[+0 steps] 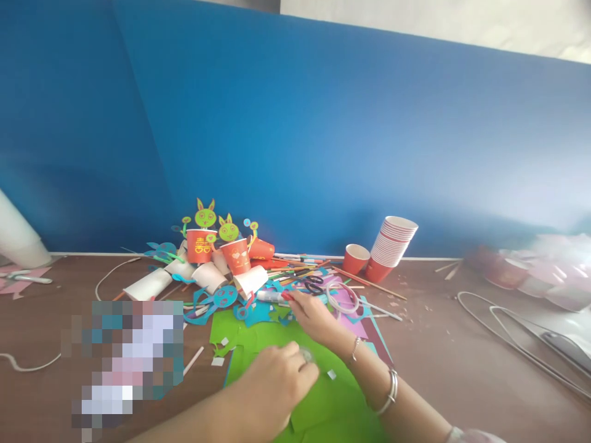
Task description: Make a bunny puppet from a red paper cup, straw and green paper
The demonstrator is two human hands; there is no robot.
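My left hand (281,381) is closed, its fingers curled over the green paper (337,406). A small pale bit shows by its fingertips, too blurred to name. Farther forward, my right hand (316,314) has its fingers closed on the red end of a clear, white-bodied tube (270,296), which looks like a glue stick. Scissors (314,283) with dark handles lie just beyond that hand, beside a roll of clear tape (342,298). Small white squares (218,362) are scattered on the green paper and at its left edge.
Red cups with green paper rabbit faces (201,246) stand behind, among toppled cups (150,284) and blue paper cutouts (225,296). A leaning stack of paper cups (392,243) is at the back right. Cables (517,344) lie right, and a blue partition (295,135) closes the back.
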